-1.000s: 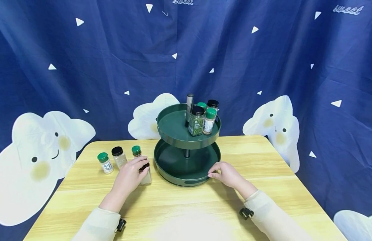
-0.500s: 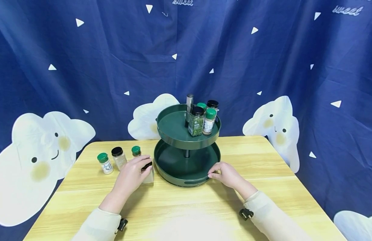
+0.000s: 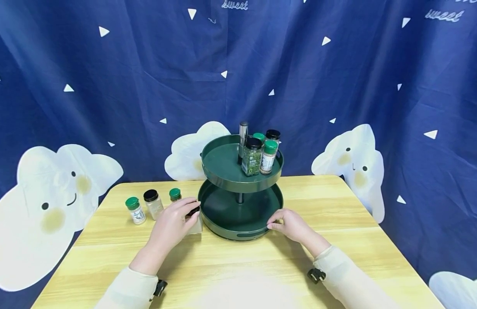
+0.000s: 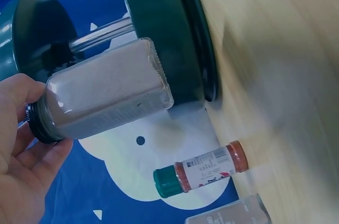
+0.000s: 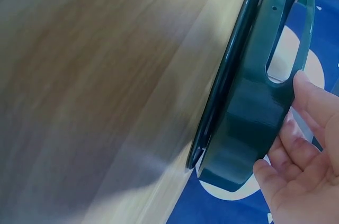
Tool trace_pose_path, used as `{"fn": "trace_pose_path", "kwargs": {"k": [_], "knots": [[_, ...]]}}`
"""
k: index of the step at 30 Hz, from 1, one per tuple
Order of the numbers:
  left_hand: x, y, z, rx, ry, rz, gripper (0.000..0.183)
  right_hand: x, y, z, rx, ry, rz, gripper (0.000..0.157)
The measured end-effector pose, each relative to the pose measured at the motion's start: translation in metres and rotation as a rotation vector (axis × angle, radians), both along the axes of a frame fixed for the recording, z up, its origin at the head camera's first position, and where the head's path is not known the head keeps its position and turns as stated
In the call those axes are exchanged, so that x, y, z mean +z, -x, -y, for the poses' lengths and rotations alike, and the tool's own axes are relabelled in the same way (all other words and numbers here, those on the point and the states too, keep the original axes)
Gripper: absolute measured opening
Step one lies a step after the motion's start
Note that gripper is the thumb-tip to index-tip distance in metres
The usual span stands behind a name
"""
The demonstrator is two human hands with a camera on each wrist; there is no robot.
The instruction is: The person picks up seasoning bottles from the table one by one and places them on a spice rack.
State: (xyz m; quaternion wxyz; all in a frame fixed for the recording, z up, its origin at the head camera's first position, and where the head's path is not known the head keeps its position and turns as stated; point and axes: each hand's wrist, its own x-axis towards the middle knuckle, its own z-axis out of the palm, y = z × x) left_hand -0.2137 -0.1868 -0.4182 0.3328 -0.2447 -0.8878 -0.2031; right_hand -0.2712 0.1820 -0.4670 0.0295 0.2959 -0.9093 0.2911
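your left hand (image 3: 172,223) has its thumb and fingers clamped around the black cap (image 4: 41,128) of a see-through square spice jar (image 4: 106,91) of pale powder. the jar hangs roughly upright at the 8 o'clock side of the lower tray (image 3: 223,231), just beside its wall; i can't tell whether jar and rim touch. that looks like the main worry: if you bring it inward too low, the base could catch the rim and twist the jar out of your fingers. holding it by the cap alone adds to the risk (a loose lid could let the body drop).

your right hand (image 3: 290,224) pinches the lower tray's rim between 4 and 5 o'clock. if you ease off there, a knock at 8 o'clock could shift or spin the tray. it might also jolt the upper tray (image 3: 223,163), where the green herb jar (image 3: 252,162) and three other spice bottles (image 3: 267,164) crowd the right half and probably leave the load lopsided.

toward 9 o'clock, the green-capped red spice shaker (image 4: 209,170) stands close beyond your left hand; a careless backward sweep could topple it.
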Motion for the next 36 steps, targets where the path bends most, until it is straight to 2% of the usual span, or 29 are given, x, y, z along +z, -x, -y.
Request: {"fn": "trace_pose_path", "kwargs": {"k": [8, 20, 36], "knots": [[0.005, 0.002, -0.011, -0.029, -0.01, -0.045, 0.028, -0.001, 0.0, 0.0, 0.004, 0.006, 0.002, 0.015], [0.008, 0.002, -0.029, -0.036, -0.031, -0.007, 0.028, -0.001, 0.0, -0.001, 0.009, 0.02, 0.004, 0.006], [0.012, 0.009, -0.051, -0.057, 0.008, 0.005, 0.029, 0.001, 0.0, 0.0, 0.0, 0.01, 0.016, 0.008]]}}
